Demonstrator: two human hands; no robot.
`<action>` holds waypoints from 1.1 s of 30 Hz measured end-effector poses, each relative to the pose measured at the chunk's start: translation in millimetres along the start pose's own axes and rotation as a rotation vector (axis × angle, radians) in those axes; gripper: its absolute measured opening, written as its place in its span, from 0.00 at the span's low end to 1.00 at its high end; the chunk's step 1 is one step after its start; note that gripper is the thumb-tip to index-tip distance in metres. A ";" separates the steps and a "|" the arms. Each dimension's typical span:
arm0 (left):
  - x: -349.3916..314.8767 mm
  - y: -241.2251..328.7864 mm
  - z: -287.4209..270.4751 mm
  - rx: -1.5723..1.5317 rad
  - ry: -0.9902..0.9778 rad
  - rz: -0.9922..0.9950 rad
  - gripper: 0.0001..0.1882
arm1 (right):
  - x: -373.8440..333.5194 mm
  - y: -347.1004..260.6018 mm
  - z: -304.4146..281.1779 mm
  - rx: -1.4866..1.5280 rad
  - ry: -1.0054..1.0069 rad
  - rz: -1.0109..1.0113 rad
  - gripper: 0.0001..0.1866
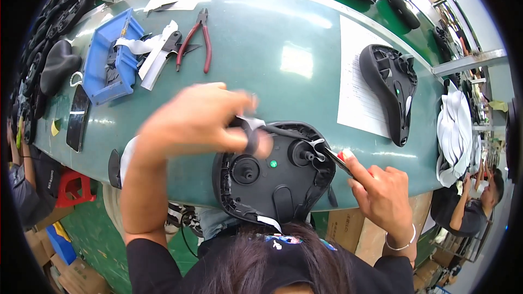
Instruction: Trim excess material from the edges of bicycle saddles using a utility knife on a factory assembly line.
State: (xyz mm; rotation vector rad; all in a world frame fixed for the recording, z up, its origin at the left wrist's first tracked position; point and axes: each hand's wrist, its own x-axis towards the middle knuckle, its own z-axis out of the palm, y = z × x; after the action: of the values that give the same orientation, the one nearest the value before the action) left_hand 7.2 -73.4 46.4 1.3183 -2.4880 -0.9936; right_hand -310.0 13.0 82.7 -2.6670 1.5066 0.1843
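Note:
A black bicycle saddle (272,185) lies underside up on the near edge of the table, close to my body. Two round posts stand out of its base, with a green dot sticker between them. My left hand (207,120), blurred by motion, is closed on a dark strip (252,135) with a whitish piece, above the saddle's far left rim. My right hand (378,190) grips a slim dark tool (339,162) with a red part. The tool's tip reaches the saddle's right rim beside a loose whitish flap (317,146); its exact kind is hidden.
Red-handled cutting pliers (205,43) lie beside white strips and a blade near a blue bin (111,57). A phone (78,118) lies at the left. Another upturned saddle (389,87) rests on a paper sheet (354,76) at right. Another person (471,201) works at far right.

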 end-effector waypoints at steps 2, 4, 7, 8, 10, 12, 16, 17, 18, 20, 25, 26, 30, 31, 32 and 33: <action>22.5 18.7 21.1 0.380 0.195 0.184 0.11 | 0.4 6.3 1.3 0.068 0.015 -0.022 0.29; 44.2 22.3 37.6 0.012 0.187 0.470 0.10 | 4.1 10.1 3.9 0.111 0.014 -0.045 0.29; 45.7 34.3 38.3 -0.516 -0.186 0.441 0.11 | -2.8 20.9 16.6 0.232 0.034 -0.041 0.29; 44.0 34.8 37.8 -0.475 -0.184 0.405 0.11 | -6.4 25.3 20.7 0.314 0.052 -0.015 0.29; 36.1 25.5 54.2 -0.512 -0.063 0.556 0.09 | -6.8 27.6 14.5 0.358 0.068 -0.017 0.28; 32.9 22.3 56.8 -0.559 -0.084 0.522 0.08 | -0.5 27.5 5.3 0.403 0.076 -0.025 0.27; 34.5 21.8 60.3 -0.600 -0.026 0.582 0.08 | 22.6 16.5 -3.3 0.221 0.035 -0.141 0.27; 32.8 21.8 56.5 -0.625 -0.052 0.458 0.09 | 24.9 13.3 -5.0 0.118 0.009 -0.164 0.28; 30.3 22.8 51.1 -0.648 -0.078 0.335 0.10 | 25.7 11.4 -6.2 0.014 -0.018 -0.186 0.29; 25.6 28.4 44.6 -1.043 0.156 0.045 0.15 | 14.7 5.5 -5.8 -0.028 -0.058 -0.143 0.29; 28.1 41.6 14.4 -1.482 0.704 0.309 0.14 | -34.1 -18.5 9.1 0.079 -0.133 0.107 0.29; 27.9 36.7 6.7 -1.543 0.589 0.647 0.12 | -45.3 -23.6 18.7 0.080 -0.134 0.121 0.29; -19.7 57.1 -30.1 -1.772 0.659 0.905 0.12 | -70.7 -51.2 41.2 0.605 -0.199 0.459 0.29; -21.2 56.4 -26.9 -1.789 0.873 0.979 0.15 | -84.4 -55.0 64.5 0.828 -0.049 0.408 0.29; -31.1 52.2 -27.3 -1.710 1.273 0.840 0.12 | -92.9 -59.5 79.9 1.064 0.103 0.334 0.28; -45.2 35.7 -27.1 -1.422 1.579 0.856 0.11 | -94.3 -64.6 82.1 1.235 0.072 0.388 0.27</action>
State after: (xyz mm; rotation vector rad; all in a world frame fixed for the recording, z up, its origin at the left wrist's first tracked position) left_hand 21.4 -37.0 96.7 0.1300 -0.5271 -0.6253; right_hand -308.5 136.3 15.0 -1.4136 1.4108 -0.6211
